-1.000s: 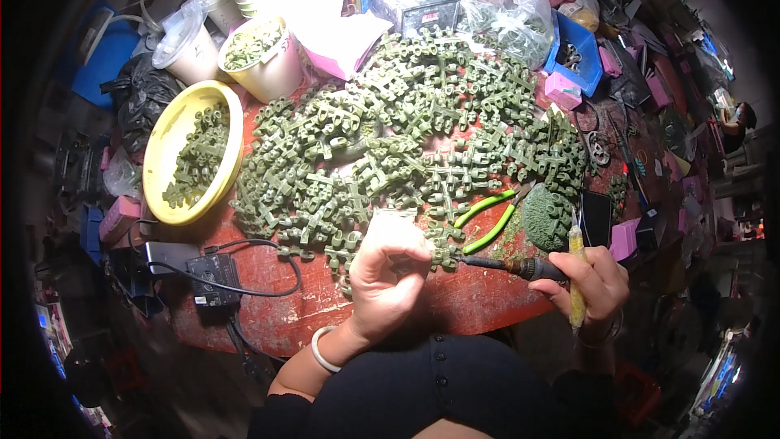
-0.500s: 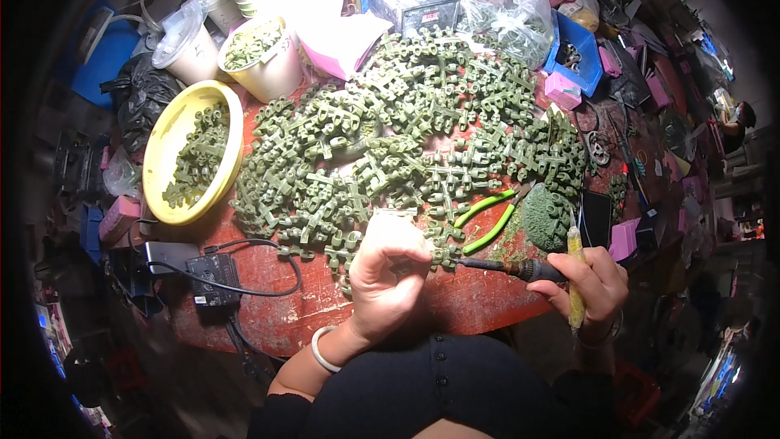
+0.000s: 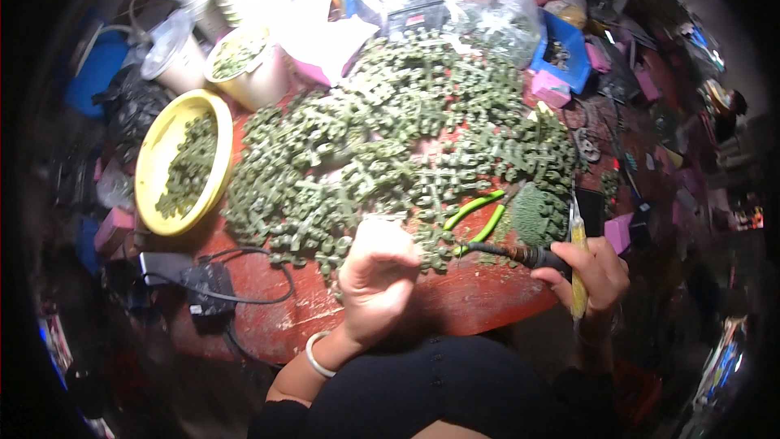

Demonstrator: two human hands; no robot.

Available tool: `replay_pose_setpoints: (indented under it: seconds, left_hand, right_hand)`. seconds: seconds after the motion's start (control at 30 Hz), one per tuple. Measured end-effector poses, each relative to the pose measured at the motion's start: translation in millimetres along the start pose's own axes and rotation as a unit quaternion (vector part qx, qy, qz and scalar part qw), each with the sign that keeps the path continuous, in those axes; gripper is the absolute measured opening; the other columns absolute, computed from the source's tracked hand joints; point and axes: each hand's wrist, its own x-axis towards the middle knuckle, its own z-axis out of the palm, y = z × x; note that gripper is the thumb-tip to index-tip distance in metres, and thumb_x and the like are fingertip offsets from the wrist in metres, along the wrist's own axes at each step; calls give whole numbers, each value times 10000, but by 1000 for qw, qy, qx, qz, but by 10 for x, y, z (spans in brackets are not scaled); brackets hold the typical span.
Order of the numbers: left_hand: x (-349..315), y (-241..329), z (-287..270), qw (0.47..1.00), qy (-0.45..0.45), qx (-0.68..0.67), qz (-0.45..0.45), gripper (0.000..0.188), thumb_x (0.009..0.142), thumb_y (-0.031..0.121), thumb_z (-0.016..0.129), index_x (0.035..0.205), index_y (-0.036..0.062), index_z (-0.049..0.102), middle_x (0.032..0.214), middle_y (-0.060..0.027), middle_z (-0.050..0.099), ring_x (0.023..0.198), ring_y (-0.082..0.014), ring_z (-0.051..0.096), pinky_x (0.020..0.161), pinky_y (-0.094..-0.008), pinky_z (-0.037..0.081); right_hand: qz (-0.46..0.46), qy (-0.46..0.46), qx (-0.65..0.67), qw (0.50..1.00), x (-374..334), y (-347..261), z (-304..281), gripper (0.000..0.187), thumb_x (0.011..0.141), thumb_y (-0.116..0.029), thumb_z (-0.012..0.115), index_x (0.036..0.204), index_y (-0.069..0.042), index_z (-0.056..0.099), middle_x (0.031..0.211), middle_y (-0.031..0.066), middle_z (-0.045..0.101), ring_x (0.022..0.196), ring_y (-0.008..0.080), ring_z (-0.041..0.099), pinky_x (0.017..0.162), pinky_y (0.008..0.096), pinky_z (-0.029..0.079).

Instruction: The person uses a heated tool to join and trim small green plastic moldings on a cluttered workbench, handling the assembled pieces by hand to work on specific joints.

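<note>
My left hand (image 3: 378, 272), with a white bangle at its wrist, is closed with its fingers curled in at the table's front. Beside its fingertips shows a small green knobbed piece (image 3: 433, 249); whether the fingers grip it is hidden. My right hand (image 3: 600, 276) is wrapped round a pen-like iron (image 3: 532, 255) with a black handle and thin dark tip, pointing left towards that piece. The same hand also holds an upright yellow-handled pick (image 3: 578, 276) with a metal point. Green-handled pliers (image 3: 489, 223) lie just beyond the iron.
A wide heap of green branched pieces (image 3: 349, 162) covers the red table (image 3: 479, 301). At left stand a yellow basin (image 3: 145, 187) and a black power adapter (image 3: 210, 289) with cables. White buckets (image 3: 264, 81) and plastic bags (image 3: 504, 28) line the back. A green textured lump (image 3: 532, 215) lies right.
The whole view has shifted slightly and blurred. The iron's tip now sits a little higher beside the green piece. Both hands keep their grip.
</note>
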Motion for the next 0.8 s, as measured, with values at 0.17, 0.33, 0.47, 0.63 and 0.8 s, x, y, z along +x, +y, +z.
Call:
replay_pose_setpoints:
  seconds: [0.17,0.33,0.47,0.63,0.8]
  left_hand:
    - [-22,-100,-7,986,31,-132,-101,244,787,-129,630,965,33,586,1023,-83,601,1007,-201,582,983,-375,468]
    - [33,-3,70,928,30,-223,-298,263,915,-40,586,1155,31,506,1138,-133,592,1104,-243,619,985,-444,527]
    - [89,69,122,919,11,-207,-336,319,939,-33,555,1243,23,475,1190,-152,609,1140,-285,617,998,-468,520]
    - [50,71,41,903,-50,-248,-346,511,941,-61,562,1400,27,356,1381,-165,459,1209,-258,569,1029,-388,489]
    - [51,82,54,913,-103,-189,-346,500,969,-42,513,1444,-5,362,1346,-143,526,1191,-235,573,1050,-390,468]
  right_hand:
    - [123,146,-100,976,81,572,16,293,767,-93,822,1011,-28,674,835,136,635,726,310,627,653,359,504]
    - [232,109,-210,943,-282,1664,133,280,943,-102,608,1198,11,577,1048,231,606,974,428,590,824,453,480]
    - [244,74,-163,953,-441,1946,304,258,944,-104,590,1180,1,574,1048,234,604,975,433,584,839,450,482]
    - [286,22,-252,924,-421,1960,416,264,930,-129,588,1177,-38,610,1037,221,615,974,422,576,857,478,471]
    - [237,41,-317,917,-398,1723,317,299,929,-108,611,1218,-36,600,990,190,599,961,397,555,856,478,456]
